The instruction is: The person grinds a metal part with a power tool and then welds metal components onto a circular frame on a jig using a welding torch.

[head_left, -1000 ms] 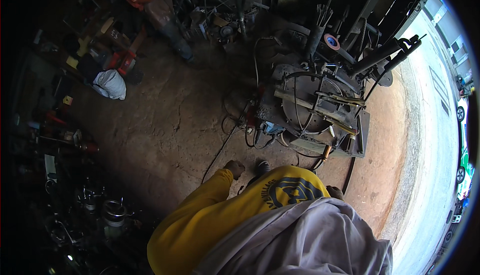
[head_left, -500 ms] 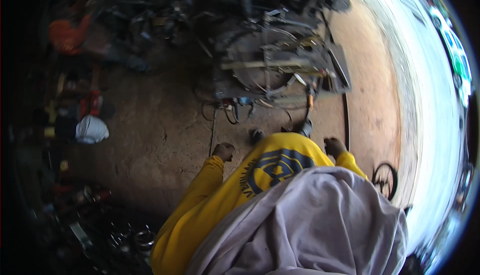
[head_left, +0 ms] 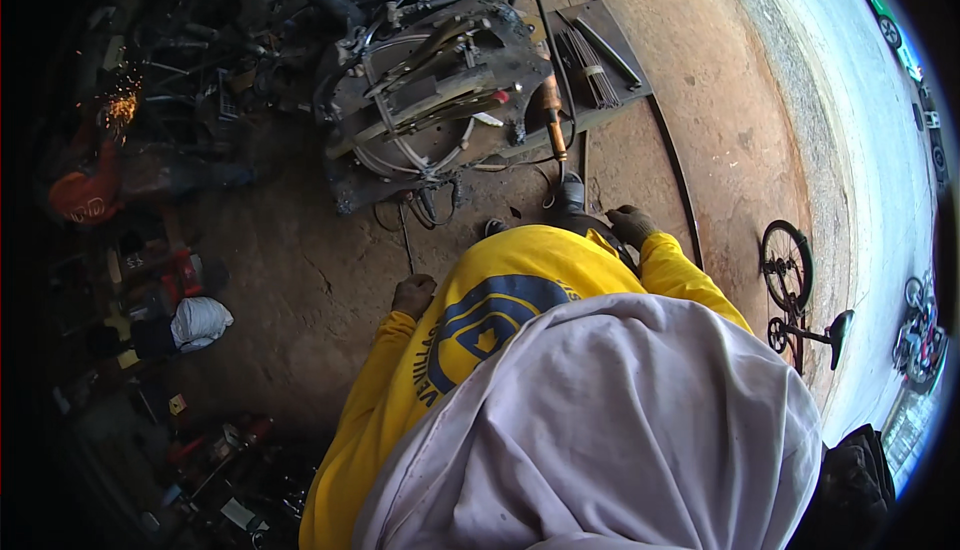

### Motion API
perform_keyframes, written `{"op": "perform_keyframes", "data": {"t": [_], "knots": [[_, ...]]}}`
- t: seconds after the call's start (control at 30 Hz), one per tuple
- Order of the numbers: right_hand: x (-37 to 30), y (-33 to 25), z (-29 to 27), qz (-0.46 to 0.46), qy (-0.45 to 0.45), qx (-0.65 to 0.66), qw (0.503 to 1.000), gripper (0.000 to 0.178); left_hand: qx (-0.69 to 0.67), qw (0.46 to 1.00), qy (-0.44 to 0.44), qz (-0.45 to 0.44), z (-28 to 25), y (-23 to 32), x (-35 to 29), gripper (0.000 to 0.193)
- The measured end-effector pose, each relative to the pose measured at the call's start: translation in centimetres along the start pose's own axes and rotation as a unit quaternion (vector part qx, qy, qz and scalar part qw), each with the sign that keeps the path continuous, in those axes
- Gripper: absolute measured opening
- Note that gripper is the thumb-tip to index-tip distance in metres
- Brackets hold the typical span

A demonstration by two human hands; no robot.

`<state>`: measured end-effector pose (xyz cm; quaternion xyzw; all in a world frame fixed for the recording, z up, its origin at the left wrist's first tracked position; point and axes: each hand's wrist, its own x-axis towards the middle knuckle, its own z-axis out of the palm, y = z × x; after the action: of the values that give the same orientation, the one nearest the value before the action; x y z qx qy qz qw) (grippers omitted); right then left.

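Note:
My left hand is low at my left side, fingers curled in. A thin dark rod runs down toward it, but I cannot tell whether they touch. My right hand is at my right side beside my shoe, its fingers also curled; what is inside either hand, if anything, is hidden. Ahead stands a dark metal worktable carrying a round metal ring and several flat metal bars. An orange tapered handle with a black cable hangs by its near right edge.
A bundle of thin rods lies on the table's right side. At left a co-worker in orange works among orange sparks. A white cloth bundle is on the left. A bicycle stands at right, near the road.
The view has turned, and the worktable has moved left in it. Sparks now show by the co-worker. My right hand appears farther forward, and more of the bicycle is visible.

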<state>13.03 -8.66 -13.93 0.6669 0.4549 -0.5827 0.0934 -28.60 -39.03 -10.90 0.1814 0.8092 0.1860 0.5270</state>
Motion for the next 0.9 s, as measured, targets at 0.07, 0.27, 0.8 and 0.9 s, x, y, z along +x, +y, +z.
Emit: {"op": "perform_keyframes", "data": {"t": [0.07,0.27,0.8,0.9], "knots": [[1.5,-0.6,-0.6,-0.023,-0.009,0.011,1.000,0.044,0.131,0.990,0.031,0.048,0.3,-0.2,0.2,0.037],[5.8,-4.3,-5.4,-0.037,-0.031,-0.040,0.998,0.043,0.152,0.987,0.031,0.031,3.7,2.4,-1.8,0.037],[19.5,-18.7,-12.3,-0.169,0.133,-0.213,0.953,0.052,0.218,0.974,0.042,0.039,11.0,6.2,-8.8,0.036],[20.2,-19.4,-12.2,-0.127,0.104,-0.248,0.955,0.054,0.216,0.975,0.047,0.030,11.5,6.8,-10.1,0.036]]}}
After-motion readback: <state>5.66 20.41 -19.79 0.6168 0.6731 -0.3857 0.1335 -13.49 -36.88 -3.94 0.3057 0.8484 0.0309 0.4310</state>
